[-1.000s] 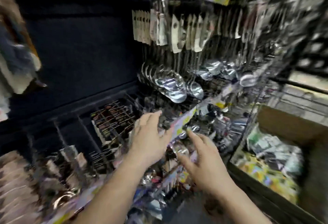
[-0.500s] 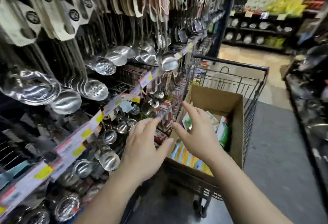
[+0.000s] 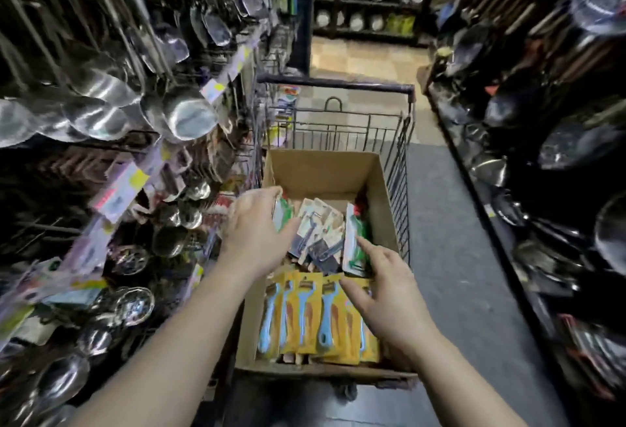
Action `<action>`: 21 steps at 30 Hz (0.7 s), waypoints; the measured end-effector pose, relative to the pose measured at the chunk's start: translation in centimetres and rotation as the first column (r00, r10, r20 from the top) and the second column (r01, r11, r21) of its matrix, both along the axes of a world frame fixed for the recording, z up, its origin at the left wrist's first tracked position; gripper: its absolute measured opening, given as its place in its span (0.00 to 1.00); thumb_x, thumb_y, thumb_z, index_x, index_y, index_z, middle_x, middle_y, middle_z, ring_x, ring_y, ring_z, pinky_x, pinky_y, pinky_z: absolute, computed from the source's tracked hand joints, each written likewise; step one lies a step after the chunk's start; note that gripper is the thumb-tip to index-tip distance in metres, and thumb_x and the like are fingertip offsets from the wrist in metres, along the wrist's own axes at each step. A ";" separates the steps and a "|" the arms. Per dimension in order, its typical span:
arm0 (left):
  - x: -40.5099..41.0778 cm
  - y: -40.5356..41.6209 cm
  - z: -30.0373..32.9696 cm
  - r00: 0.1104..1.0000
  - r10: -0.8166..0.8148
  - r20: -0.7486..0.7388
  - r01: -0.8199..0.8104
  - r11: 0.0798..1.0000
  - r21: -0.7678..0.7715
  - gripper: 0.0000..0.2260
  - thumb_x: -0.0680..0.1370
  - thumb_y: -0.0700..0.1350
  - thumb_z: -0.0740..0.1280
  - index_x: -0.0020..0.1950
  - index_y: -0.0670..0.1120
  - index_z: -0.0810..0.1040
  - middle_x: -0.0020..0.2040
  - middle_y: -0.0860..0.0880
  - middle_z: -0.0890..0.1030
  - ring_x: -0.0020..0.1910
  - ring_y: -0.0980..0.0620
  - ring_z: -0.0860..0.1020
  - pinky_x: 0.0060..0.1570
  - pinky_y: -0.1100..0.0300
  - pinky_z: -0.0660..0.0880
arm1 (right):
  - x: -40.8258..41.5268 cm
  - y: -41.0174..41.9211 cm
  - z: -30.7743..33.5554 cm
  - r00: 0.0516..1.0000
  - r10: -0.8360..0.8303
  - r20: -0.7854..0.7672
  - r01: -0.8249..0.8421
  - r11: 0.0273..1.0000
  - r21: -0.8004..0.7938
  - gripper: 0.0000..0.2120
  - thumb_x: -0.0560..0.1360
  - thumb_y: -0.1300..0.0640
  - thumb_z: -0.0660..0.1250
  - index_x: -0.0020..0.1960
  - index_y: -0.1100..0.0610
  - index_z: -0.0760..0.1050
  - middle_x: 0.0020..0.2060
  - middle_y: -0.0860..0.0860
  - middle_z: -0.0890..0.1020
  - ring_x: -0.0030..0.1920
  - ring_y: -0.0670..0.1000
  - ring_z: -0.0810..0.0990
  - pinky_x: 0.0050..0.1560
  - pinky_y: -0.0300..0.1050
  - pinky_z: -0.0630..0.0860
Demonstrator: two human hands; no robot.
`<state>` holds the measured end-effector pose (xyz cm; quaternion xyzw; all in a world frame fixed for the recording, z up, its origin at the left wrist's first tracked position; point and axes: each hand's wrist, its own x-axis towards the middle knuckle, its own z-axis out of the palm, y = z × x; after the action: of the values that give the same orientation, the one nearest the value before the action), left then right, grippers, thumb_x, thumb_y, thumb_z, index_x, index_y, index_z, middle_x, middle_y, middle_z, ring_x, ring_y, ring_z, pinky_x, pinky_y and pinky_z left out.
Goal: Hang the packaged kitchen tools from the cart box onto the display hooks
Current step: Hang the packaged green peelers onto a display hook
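Observation:
A brown cardboard box (image 3: 321,172) sits in a black wire cart (image 3: 403,162). Inside lie yellow-carded tools with light blue handles (image 3: 305,318) at the near end, and white and green carded packs (image 3: 325,233) further back. My left hand (image 3: 254,230) hovers over the box's left side with fingers spread, holding nothing. My right hand (image 3: 389,291) is over the yellow packs, index finger pointing at a green-and-white pack (image 3: 354,240), nothing held. The display hooks (image 3: 216,169) with hanging goods are on the left rack.
Steel ladles and skimmers (image 3: 183,115) hang on the left rack above price strips (image 3: 125,189). A dark shelf of pans and lids (image 3: 548,155) lines the right. Grey aisle floor (image 3: 454,257) runs between it and the cart. More shelves (image 3: 366,13) stand at the far end.
My view has swung right from the rack to the cart. Both hands have left the hanging display and now reach into the box, still holding nothing.

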<state>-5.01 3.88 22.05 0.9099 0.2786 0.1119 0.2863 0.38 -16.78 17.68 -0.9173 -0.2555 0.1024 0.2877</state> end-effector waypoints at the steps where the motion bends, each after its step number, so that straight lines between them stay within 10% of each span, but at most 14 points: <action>1: 1.0 0.4 -0.4 1.000 -0.008 -0.018 0.008 1.000 -0.008 0.27 0.80 0.54 0.67 0.76 0.48 0.67 0.73 0.44 0.68 0.73 0.43 0.63 0.72 0.52 0.59 | 0.6 0.1 -0.4 1.000 -0.019 -0.009 0.019 1.000 -0.009 0.34 0.76 0.42 0.68 0.78 0.47 0.60 0.71 0.49 0.69 0.72 0.51 0.66 0.72 0.45 0.63; 21: 7.6 -0.3 -10.2 0.919 0.129 -0.373 -0.167 0.983 -0.071 0.28 0.80 0.57 0.64 0.78 0.50 0.63 0.73 0.48 0.67 0.72 0.47 0.64 0.71 0.52 0.62 | 21.2 6.8 -8.0 0.957 0.012 -0.290 -0.052 0.990 -0.131 0.33 0.78 0.46 0.67 0.79 0.50 0.58 0.72 0.56 0.68 0.73 0.58 0.65 0.71 0.51 0.65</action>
<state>2.57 3.56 11.81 0.8754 0.4005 -0.0531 0.2655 21.57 -9.98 9.66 -0.9058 -0.2178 0.2571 0.2566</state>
